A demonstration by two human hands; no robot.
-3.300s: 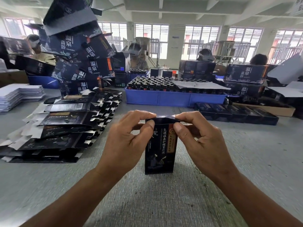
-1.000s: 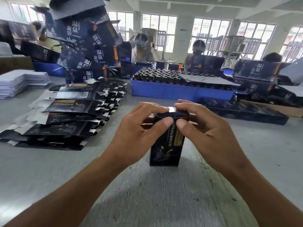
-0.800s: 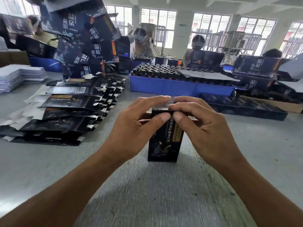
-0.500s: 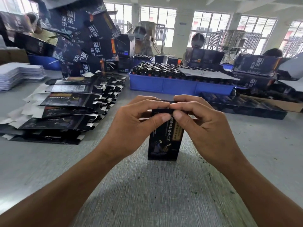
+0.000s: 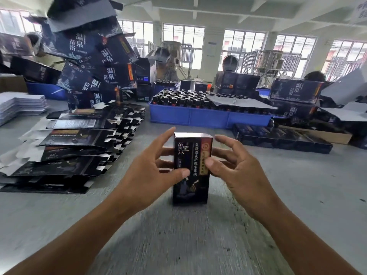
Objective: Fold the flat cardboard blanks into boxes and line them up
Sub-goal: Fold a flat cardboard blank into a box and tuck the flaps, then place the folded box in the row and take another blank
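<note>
A small black printed box (image 5: 191,187) stands upright on the grey table (image 5: 178,245), its top flap closed. My left hand (image 5: 151,171) holds the box's left side, thumb on the front face and fingers behind. My right hand (image 5: 230,167) holds its right side, thumb on the front near the red label, the other fingers spread loosely behind. A fanned pile of flat black blanks (image 5: 75,147) lies on the table to the left. A row of finished black boxes (image 5: 282,135) lies flat at the right rear.
A blue tray (image 5: 208,118) packed with dark bottles stands behind the box. Larger black cartons (image 5: 93,62) are heaped high at the back left, with a white paper stack (image 5: 19,106) at far left. People sit behind the far side of the table.
Both hands have come off the top flap and slid down to the box's sides. The flap now lies closed and the right fingers have spread apart.
</note>
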